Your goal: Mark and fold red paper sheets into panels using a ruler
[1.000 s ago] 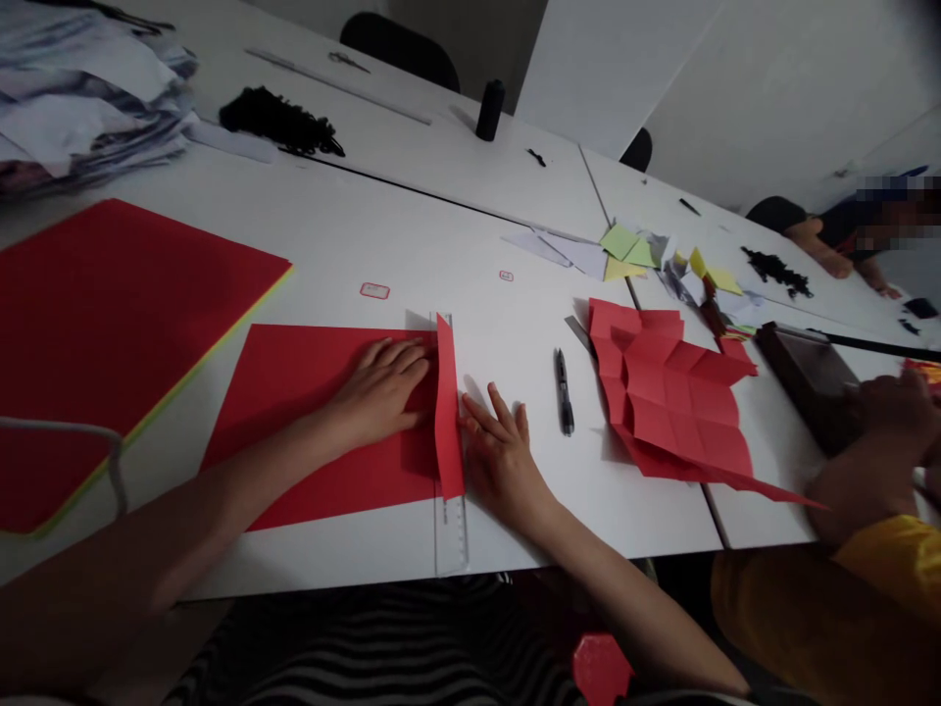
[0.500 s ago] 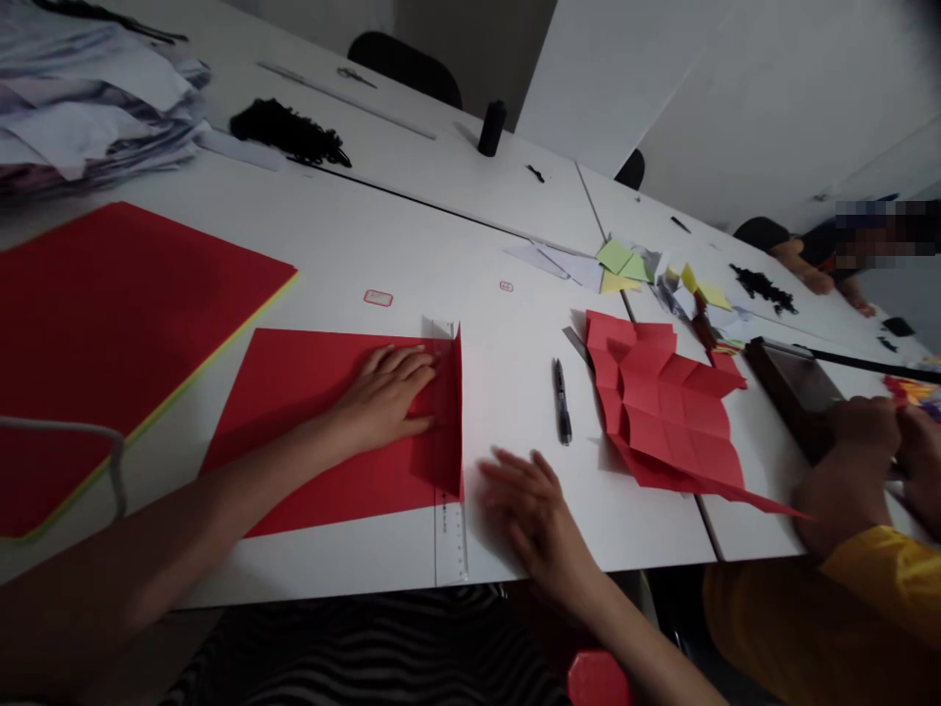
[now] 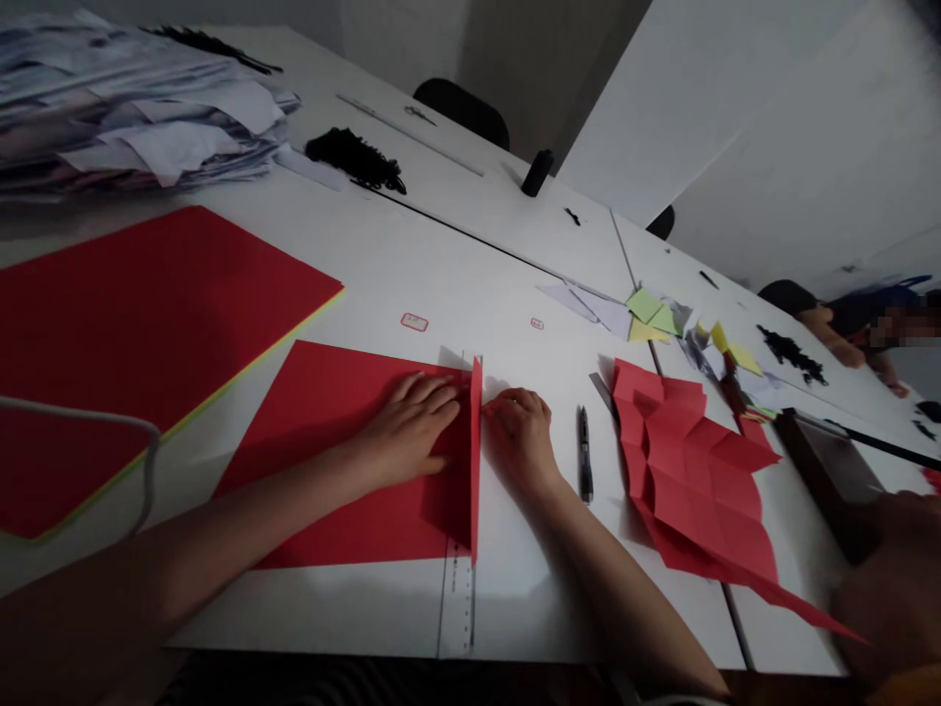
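A sheet of red paper [image 3: 330,412] lies on the table with its right edge folded up into a narrow standing flap [image 3: 475,471]. Under the sheet, along that fold, runs a clear ruler [image 3: 457,613], its near end showing. My left hand [image 3: 412,427] rests flat on the sheet, fingers stretched apart, just left of the flap. On the other side, my right hand [image 3: 523,431] has its fingers curled together, the tips at the flap's outer face; nothing shows in them. Whether the tips touch the paper is hard to tell.
Left lies a stack of large red sheets [image 3: 176,304] crossed by a grey cord [image 3: 80,407]. A pen [image 3: 584,456] and creased red paper [image 3: 698,471] are to the right. Beyond sit black cord [image 3: 357,159] and paper scraps [image 3: 588,309]. A co-worker's hand [image 3: 893,579] is at far right.
My right hand has moved up and left to the flap, and its spread fingers have curled in. My left hand stays on the sheet. The view has shifted.
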